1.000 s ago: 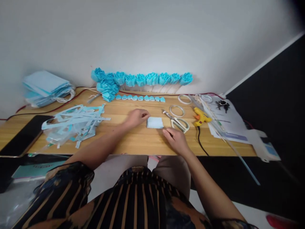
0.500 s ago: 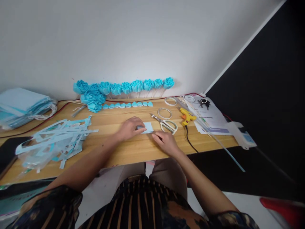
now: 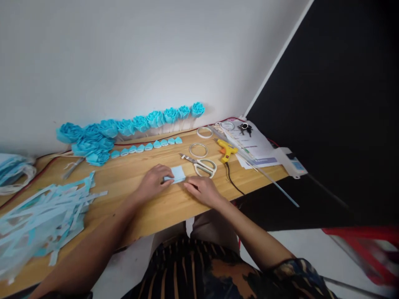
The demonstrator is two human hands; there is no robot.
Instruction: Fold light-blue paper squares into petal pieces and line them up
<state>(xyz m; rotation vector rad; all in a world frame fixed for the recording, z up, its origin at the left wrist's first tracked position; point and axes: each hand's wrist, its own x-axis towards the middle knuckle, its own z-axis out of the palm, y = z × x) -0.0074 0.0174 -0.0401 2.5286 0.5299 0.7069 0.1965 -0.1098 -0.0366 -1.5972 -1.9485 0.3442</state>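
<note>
A folded light-blue square of thin fabric (image 3: 178,174) lies on the wooden table in front of me. My left hand (image 3: 155,179) grips its left side, with the thumb along the near edge and the fingers curled over the far side. At the square's near right corner is my right hand (image 3: 202,190), its fingers closed together. Whether anything is between those fingertips is hidden. Just beyond the square lie scissors (image 3: 205,167) with white handles, their blades pointing left. A row of small folded blue petals (image 3: 149,146) runs behind my left hand.
Blue fabric roses (image 3: 139,123) on sticks line the wall. A heap of cut strips (image 3: 59,211) covers the table's left. To the right are tape rolls (image 3: 198,150), a yellow glue gun (image 3: 227,150) with a cord, papers (image 3: 258,149), keys (image 3: 245,129) and a long glue stick (image 3: 280,189).
The view has turned right, so the table's contents sit further left. My right fingers have shifted slightly toward me along the square's corner. My left hand keeps its grip.
</note>
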